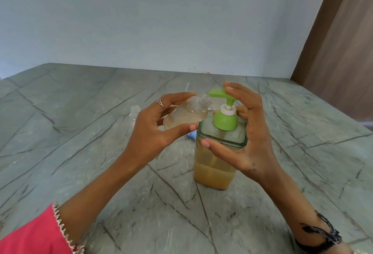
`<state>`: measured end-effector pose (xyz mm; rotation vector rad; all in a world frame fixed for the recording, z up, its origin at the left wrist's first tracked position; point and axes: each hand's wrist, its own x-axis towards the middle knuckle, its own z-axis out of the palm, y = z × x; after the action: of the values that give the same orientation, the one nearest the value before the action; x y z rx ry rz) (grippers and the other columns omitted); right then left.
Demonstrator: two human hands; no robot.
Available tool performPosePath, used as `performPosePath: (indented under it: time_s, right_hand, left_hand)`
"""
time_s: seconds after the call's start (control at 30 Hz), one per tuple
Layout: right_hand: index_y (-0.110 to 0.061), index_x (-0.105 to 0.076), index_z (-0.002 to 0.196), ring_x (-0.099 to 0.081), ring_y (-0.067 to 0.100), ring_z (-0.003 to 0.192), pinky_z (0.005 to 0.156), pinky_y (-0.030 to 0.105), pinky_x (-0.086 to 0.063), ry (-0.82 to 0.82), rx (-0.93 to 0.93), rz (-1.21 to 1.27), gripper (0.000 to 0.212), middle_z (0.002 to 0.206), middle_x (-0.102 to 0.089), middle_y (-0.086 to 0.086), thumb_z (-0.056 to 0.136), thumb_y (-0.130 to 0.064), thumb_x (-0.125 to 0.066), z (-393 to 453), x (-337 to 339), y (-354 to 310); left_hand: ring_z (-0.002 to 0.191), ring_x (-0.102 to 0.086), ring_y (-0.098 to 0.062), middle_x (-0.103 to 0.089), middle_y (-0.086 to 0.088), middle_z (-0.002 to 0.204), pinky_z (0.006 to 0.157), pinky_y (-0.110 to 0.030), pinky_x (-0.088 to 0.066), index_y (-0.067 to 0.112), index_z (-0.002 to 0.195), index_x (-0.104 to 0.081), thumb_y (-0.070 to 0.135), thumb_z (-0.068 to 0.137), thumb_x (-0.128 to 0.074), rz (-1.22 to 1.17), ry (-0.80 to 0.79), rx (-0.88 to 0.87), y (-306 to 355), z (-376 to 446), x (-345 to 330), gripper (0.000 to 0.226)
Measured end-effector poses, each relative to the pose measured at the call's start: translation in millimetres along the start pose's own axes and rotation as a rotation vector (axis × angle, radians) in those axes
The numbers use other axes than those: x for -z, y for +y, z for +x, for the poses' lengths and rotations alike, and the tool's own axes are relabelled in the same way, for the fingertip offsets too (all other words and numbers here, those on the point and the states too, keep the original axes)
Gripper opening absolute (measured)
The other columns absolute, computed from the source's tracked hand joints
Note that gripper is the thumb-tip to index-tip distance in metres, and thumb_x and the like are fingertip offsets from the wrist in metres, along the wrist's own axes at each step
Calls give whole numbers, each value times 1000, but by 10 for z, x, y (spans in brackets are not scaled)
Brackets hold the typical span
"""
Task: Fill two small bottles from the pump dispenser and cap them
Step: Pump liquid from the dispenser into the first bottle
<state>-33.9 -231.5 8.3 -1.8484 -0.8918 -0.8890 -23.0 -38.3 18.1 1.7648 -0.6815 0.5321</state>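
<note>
A square glass pump dispenser [217, 164] with a green pump head [219, 94] stands on the marble table [80, 132], partly full of amber liquid. My left hand [159, 130] grips a small clear bottle [185, 115], tilted so its threaded neck sits just under the green spout. Some pale liquid lies inside it. My right hand [244, 132] wraps the dispenser from the right, thumb on its shoulder and a fingertip resting on top of the pump head. A second small clear bottle [134, 115] stands uncapped behind my left hand, partly hidden.
A light blue object [191, 134] peeks out between my left thumb and the dispenser. A thin white stick [187, 87] lies farther back on the table. A pale wall runs behind, and a brown panel [339, 51] stands at the right.
</note>
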Motion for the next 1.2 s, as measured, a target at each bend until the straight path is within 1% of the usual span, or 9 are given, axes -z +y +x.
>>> performPosePath:
  time_s: [0.17, 0.27, 0.37, 0.63, 0.73, 0.87, 0.93, 1.13, 1.2]
  right_hand:
    - [-23, -39, 130, -47, 13, 125, 93, 27, -46, 28, 9, 19, 74, 134, -41, -8, 68, -33, -80, 19, 1, 0]
    - [-21, -42, 126, -50, 16, 123, 90, 34, -50, 46, 16, 34, 71, 128, -45, -2, 68, -30, -82, 32, 3, -7]
    - [-16, -45, 121, -51, 15, 121, 89, 37, -52, 55, 8, 42, 66, 124, -46, -2, 67, -27, -82, 28, 1, -19]
    - [-20, -45, 116, -54, 9, 116, 91, 34, -52, 63, -33, 33, 61, 119, -47, -9, 68, -28, -82, 34, 7, -62]
    - [-19, -44, 119, -52, 14, 120, 92, 35, -51, 47, -36, 40, 62, 125, -46, -5, 69, -29, -80, 26, 4, -51]
    - [-22, -39, 128, -47, 11, 125, 94, 25, -45, 18, -13, 5, 71, 133, -41, -5, 70, -32, -78, 22, 5, -18]
    - [-24, -37, 131, -45, 12, 127, 95, 24, -43, 3, -16, -1, 73, 136, -40, -6, 70, -33, -77, 13, 8, -14]
    - [-23, -39, 129, -49, 17, 124, 92, 37, -50, 22, -3, 16, 73, 133, -42, -5, 69, -33, -79, 31, 8, -13]
    - [-26, -40, 126, -53, 19, 120, 88, 41, -52, 29, -13, 24, 71, 130, -43, -6, 68, -32, -81, 44, 17, -26]
  left_hand:
    - [98, -59, 3, -60, 30, 108, 71, -6, -46, 35, 112, -54, 42, 67, -68, 5, 3, 6, -3, 0, -3, 48]
    - [97, -60, 1, -61, 30, 107, 71, -8, -47, 36, 111, -54, 40, 67, -69, -4, -1, 7, 1, 0, 0, 47]
    - [96, -61, 1, -61, 29, 106, 71, -8, -47, 36, 111, -55, 39, 68, -69, -14, 1, 7, 6, -4, -5, 46]
    - [97, -59, 3, -60, 31, 106, 71, -7, -46, 35, 112, -54, 39, 67, -69, 4, 6, -2, 6, -5, 12, 47]
    - [97, -59, 2, -60, 31, 106, 71, -7, -46, 35, 112, -54, 40, 67, -69, 0, 4, 1, 3, -3, 4, 47]
    - [97, -59, 2, -60, 30, 107, 71, -7, -46, 34, 112, -55, 41, 66, -68, 2, 5, 3, -7, -2, 3, 49]
    - [97, -59, 2, -60, 30, 108, 71, -7, -46, 34, 113, -55, 42, 67, -68, 8, 2, 2, -11, -2, 6, 49]
    - [97, -59, 2, -60, 30, 107, 70, -7, -46, 34, 112, -54, 41, 67, -68, 4, -1, 0, -11, -6, 11, 48]
    - [97, -60, 1, -61, 25, 109, 71, -8, -47, 34, 113, -54, 41, 67, -69, 1, 0, 3, -15, -5, 13, 48]
